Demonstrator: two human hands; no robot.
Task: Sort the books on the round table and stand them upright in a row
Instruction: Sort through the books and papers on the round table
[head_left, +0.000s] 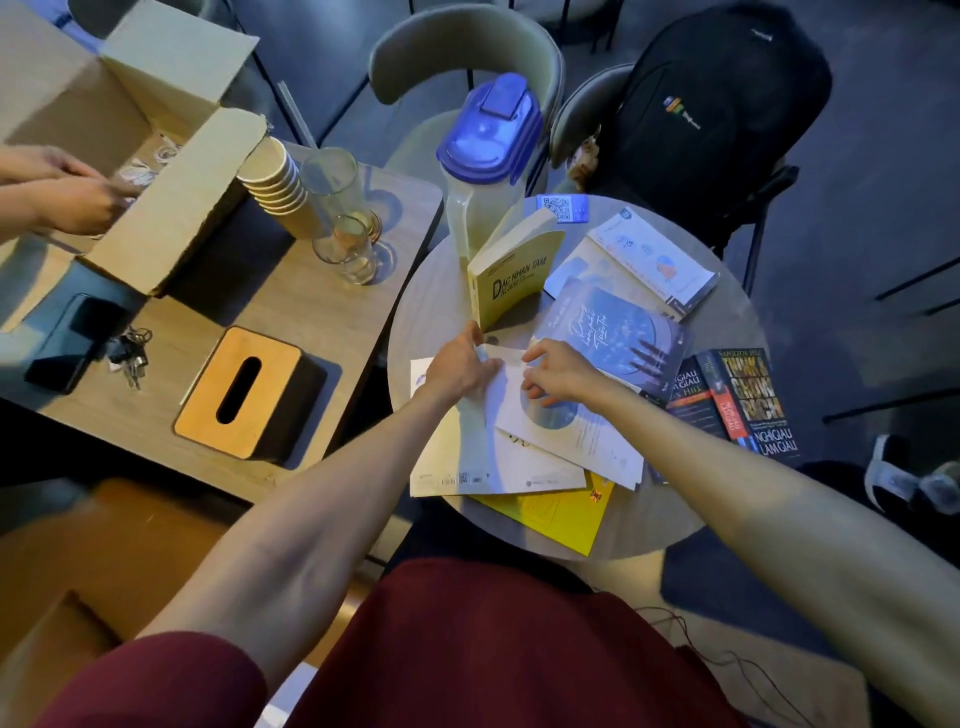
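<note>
On the round grey table a yellow book stands upright against a clear pitcher with a blue lid. Other books lie flat: a white book with a blue circle, a larger white book under it, a yellow one at the near edge, a blue book, a white book at the far side and two dark books at the right rim. My left hand and my right hand both grip the far edge of the white book with the blue circle.
A wooden table at the left holds a tissue box, stacked paper cups, glasses, a phone, keys and an open cardboard box that another person's hands reach into. Two chairs stand behind, one with a black backpack.
</note>
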